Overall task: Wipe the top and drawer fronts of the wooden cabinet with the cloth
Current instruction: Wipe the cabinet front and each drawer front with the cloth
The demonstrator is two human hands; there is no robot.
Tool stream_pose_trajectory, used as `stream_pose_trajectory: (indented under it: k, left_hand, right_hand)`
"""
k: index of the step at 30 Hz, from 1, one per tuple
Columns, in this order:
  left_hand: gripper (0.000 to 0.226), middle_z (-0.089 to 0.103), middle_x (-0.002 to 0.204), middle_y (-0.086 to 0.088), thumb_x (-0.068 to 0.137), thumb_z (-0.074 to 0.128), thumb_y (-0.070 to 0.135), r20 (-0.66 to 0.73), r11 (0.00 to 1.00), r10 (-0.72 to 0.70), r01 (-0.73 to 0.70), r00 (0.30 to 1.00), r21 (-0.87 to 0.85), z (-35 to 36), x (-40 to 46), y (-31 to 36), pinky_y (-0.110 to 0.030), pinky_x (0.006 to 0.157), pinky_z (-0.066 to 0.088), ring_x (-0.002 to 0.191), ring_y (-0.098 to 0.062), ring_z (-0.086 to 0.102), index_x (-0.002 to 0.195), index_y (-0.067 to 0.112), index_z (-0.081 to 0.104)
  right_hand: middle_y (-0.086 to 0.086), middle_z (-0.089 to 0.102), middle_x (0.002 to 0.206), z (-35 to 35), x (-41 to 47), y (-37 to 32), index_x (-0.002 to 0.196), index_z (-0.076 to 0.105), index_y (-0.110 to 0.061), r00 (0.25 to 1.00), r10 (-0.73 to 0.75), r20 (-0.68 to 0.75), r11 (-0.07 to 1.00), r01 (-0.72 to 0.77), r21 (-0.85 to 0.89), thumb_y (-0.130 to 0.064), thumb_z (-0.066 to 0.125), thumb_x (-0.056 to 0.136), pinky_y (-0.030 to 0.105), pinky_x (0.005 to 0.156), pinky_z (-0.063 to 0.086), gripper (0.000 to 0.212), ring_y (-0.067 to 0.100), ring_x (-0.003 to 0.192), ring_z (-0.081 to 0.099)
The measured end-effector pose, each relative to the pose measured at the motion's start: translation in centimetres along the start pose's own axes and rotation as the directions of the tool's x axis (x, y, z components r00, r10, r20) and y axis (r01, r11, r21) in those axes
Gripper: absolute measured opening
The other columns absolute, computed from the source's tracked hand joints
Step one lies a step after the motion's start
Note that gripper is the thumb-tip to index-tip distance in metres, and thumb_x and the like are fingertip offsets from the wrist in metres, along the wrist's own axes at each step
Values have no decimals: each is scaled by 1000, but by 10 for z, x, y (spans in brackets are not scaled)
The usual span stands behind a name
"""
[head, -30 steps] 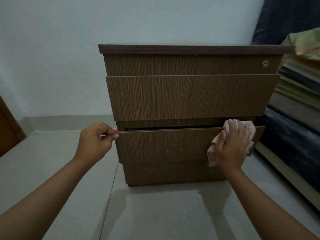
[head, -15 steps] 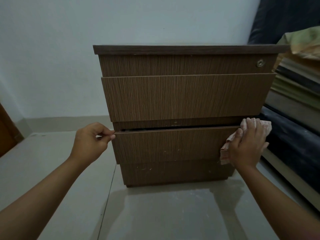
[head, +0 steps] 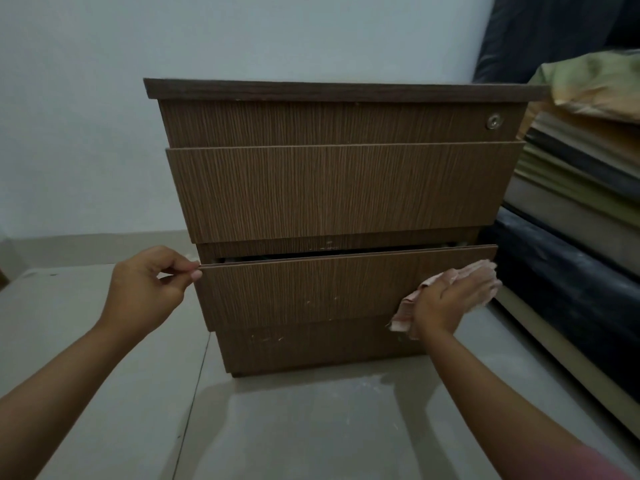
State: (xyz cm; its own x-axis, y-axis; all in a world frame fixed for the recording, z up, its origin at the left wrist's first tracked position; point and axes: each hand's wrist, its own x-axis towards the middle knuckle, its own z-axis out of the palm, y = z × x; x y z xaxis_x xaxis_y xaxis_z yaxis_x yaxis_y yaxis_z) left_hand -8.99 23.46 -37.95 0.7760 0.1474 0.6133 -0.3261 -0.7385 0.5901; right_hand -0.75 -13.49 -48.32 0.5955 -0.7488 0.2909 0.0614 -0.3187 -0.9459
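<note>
Wood-grain cabinet [head: 343, 188] sits on the tiled floor [head: 311, 427] against the wall, and the person is working on the lower drawer front [head: 329, 289], which is pulled out a little so there's a dark gap along its top edge. Left hand [head: 145, 289] pinches the drawer front's top left corner between thumb and fingertips, looks like it's steadying it. Right hand [head: 450, 299] lies flat, fingers straight, pressing the pinkish cloth [head: 403, 311] against the right end of that same front, with the cloth bunched up under the palm and poking out below.

So the step in hand seems to be the wipe of the lower drawer front, at the right edge of a stroke. Next move probably calls for dragging the cloth back leftward across the panel while the left hand keeps the drawer from sliding; some pale specks near the bottom of the front and on the base below look like they still need a pass.

Compared with a second ago, the right hand has slid further right and tipped over sideways toward the drawer's right edge. Left-hand pinch hasn't changed.
</note>
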Motion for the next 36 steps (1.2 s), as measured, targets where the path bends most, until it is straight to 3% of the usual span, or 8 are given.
stream_pose_trajectory:
  k: [4, 7, 9, 12, 16, 22, 28, 36]
  left_hand:
    - [8, 65, 77, -8, 74, 72, 0, -1, 1000, -1, 1, 1000, 2, 0, -1, 0, 3, 65, 41, 77, 13, 56, 78, 6, 68]
    - [7, 65, 77, -9, 73, 72, -1, -8, 1000, 6, -6, 1000, -6, 1, -1, 0, 3, 65, 41, 77, 13, 57, 78, 2, 68]
    - [6, 65, 77, -9, 73, 72, -1, -9, 1000, 11, -11, 1000, -8, 1, -1, 0, 2, 66, 41, 77, 12, 58, 78, 1, 69]
    - [6, 65, 78, -8, 73, 72, 0, -9, 1000, 9, -10, 1000, -15, 1, -1, -2, 2, 66, 41, 78, 11, 58, 78, 1, 69]
    - [7, 65, 78, -8, 73, 73, 0, -13, 1000, 7, -7, 1000, -24, 1, -1, -4, 1, 66, 43, 77, 9, 58, 77, 4, 68]
    - [10, 65, 77, -4, 73, 73, 2, -17, 1000, 6, -7, 1000, -22, 2, -1, -3, 1, 66, 42, 78, 10, 58, 76, 9, 67]
    - [9, 64, 78, -5, 74, 73, 2, -19, 1000, 6, -7, 1000, -30, 2, -2, -4, 2, 66, 42, 77, 11, 58, 77, 9, 66]
    - [8, 65, 78, -1, 74, 73, 4, -13, 1000, 8, -8, 1000, -25, 3, 0, -9, 0, 66, 43, 78, 8, 59, 77, 9, 67]
  right_hand:
    - [12, -18, 158, 5, -9, -3, 151, -13, -21, 990, 140, 12, 988, -140, 60, -45, 19, 101, 41, 117, 3, 64, 28, 147, -9]
    - [6, -12, 160, 10, -1, -9, 146, -18, -39, 986, 161, -33, 985, -158, 72, -71, 6, 88, 59, 113, 20, 71, 33, 147, 8]
    - [7, -10, 161, 13, -1, -23, 148, -15, -37, 994, 96, -49, 995, -95, 37, -63, 10, 93, 63, 113, 16, 65, 32, 147, 6]
    - [12, -12, 160, 16, -17, -51, 153, -1, -24, 991, -111, -79, 994, 111, -1, -36, 24, 102, 54, 113, -2, 58, 29, 147, -11]
    - [16, -9, 159, 26, -48, -48, 153, 4, -16, 952, -305, -13, 948, 302, -99, -37, 24, 100, 49, 114, -2, 61, 30, 146, -11]
    - [13, -19, 158, 32, -76, -12, 151, -7, -14, 965, -236, 118, 969, 242, -40, -39, 26, 98, 50, 118, 7, 68, 28, 146, -14]
    - [14, -21, 157, 25, -44, -21, 151, -13, -18, 992, -125, 26, 992, 125, -14, -43, 24, 98, 57, 116, 0, 69, 30, 145, -17]
    - [25, -20, 154, 45, -89, -60, 150, -5, -5, 915, -395, 79, 916, 399, -35, -34, 25, 100, 42, 114, -18, 66, 32, 143, -23]
